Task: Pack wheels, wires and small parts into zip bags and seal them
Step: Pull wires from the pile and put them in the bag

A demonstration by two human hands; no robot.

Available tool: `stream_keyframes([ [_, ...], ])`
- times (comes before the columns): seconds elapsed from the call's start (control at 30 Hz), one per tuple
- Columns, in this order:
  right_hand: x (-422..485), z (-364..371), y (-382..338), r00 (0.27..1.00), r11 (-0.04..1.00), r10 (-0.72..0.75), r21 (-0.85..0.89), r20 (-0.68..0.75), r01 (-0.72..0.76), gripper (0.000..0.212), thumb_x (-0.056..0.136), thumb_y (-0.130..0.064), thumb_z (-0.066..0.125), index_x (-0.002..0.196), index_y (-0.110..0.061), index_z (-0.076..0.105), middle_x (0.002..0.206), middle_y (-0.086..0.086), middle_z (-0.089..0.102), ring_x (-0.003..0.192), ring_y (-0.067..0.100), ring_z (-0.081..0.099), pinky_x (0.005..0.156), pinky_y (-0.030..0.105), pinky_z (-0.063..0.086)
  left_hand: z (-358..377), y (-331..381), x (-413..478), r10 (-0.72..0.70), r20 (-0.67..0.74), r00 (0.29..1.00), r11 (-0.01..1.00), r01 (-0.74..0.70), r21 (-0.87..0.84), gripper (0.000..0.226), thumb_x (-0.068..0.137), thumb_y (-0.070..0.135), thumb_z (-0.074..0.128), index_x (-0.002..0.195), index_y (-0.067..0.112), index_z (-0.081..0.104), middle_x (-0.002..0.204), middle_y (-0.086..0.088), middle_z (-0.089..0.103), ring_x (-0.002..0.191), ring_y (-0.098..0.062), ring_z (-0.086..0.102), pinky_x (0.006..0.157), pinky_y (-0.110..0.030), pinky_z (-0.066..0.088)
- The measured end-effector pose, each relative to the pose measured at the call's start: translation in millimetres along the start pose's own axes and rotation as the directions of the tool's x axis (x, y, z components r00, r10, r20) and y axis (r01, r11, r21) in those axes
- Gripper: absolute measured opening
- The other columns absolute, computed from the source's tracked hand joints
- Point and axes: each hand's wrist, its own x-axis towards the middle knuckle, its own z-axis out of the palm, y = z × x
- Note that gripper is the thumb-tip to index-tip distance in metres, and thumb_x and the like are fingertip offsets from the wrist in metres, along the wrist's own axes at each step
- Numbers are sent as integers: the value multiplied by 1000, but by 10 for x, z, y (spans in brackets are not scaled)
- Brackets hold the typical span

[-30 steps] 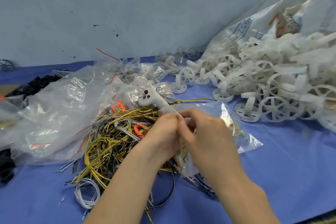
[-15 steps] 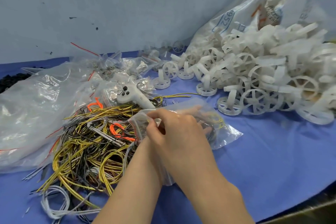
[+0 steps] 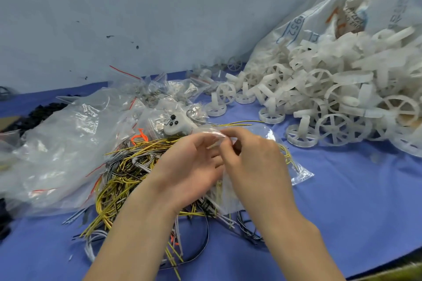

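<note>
Both hands are pinching the top edge of a clear zip bag (image 3: 269, 162) at table centre: left hand (image 3: 194, 166) w/ thumb and fingertips curled on the strip, right hand (image 3: 253, 162) gripping it just beside, knuckles up. Bag is holding yellow wire, lying partly on the wire pile (image 3: 123, 173) (yellow, black, white, orange). A grey controller (image 3: 177, 124) is sitting just behind the hands. Big crumpled plastic bags (image 3: 61, 148) are lying to the left. White wheels (image 3: 331, 102) are heaping up at right, spilling from a sack (image 3: 319, 13) onto the blue table (image 3: 354, 201).
</note>
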Motion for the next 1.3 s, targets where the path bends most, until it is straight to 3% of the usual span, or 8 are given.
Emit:
stream_keyframes([
  [0.07,6,2,-4,1000,1000,4,1,-4,-4,24,98,-40,48,113,-37,67,84,-9,71,85,16,62,73,35,49,-130,39,-89,-111,107,988,948,138,-287,28,90,11,55,115,0,60,113,-15,66,104,-22,65,99,-34,48],
  [0.17,6,6,-2,1000,1000,16,21,-2,-16,25,98,-39,49,114,-36,67,79,-9,68,80,17,61,70,36,49,-307,117,-245,-83,-62,995,973,67,-219,43,81,20,63,118,-1,65,117,-18,69,108,-28,68,83,-31,58],
  [0.27,4,19,-4,999,999,35,40,-1,-34,22,98,-40,49,108,-35,69,68,-12,60,73,15,58,63,34,44,-562,152,-395,-16,-289,957,990,-25,-137,31,90,20,56,114,3,67,107,-17,73,97,-28,72,70,-27,60],
  [0.53,20,44,-19,996,994,54,99,-65,-47,16,96,-38,54,96,-33,69,80,-19,63,75,5,58,59,20,41,-1097,163,-795,83,-579,811,948,-244,-205,21,99,13,44,100,10,65,90,-9,73,81,-22,74,64,-25,59],
  [0.67,16,46,-23,996,992,48,119,-70,-39,16,96,-39,53,96,-35,69,80,-21,61,71,4,58,59,28,44,-1145,145,-840,118,-574,810,938,-281,-203,20,99,14,45,99,11,65,88,-8,73,82,-22,73,64,-25,59],
  [0.93,10,84,1,997,995,22,103,-69,-14,14,96,-38,55,94,-35,69,84,-21,62,77,-3,57,61,17,40,-1018,140,-788,197,-554,809,942,-313,-122,21,99,15,46,99,12,66,87,-7,73,79,-21,73,65,-26,59],
  [1.13,18,109,8,999,996,19,87,-44,-15,16,96,-40,54,95,-35,69,83,-22,62,79,4,59,63,27,46,-930,136,-752,198,-535,821,933,-326,-155,22,100,16,45,96,13,67,86,-7,72,78,-21,71,64,-26,59],
  [1.3,38,131,32,999,996,28,83,-18,-26,17,96,-42,53,96,-35,69,81,-21,62,76,2,58,60,16,38,-741,160,-696,243,-519,819,916,-370,-155,24,100,20,46,92,15,68,84,-5,71,73,-19,70,62,-26,58],
])
